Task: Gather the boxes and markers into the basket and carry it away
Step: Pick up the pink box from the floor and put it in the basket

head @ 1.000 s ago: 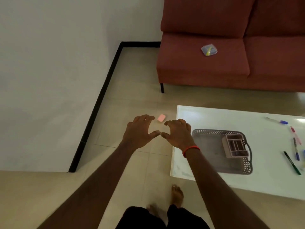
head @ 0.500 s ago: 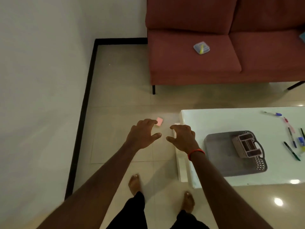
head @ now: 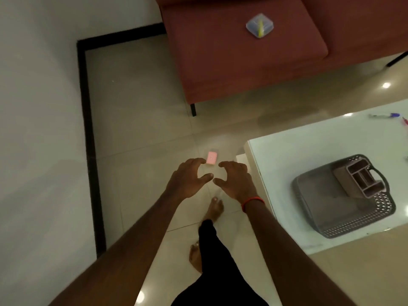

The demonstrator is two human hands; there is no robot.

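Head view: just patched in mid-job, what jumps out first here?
Both bare hands, left hand and right hand, reach out open over the tiled floor, framing a small pink box lying on it. To the right, a grey basket sits on the white table with an organiser inside. A clear box rests on the red sofa cushion.
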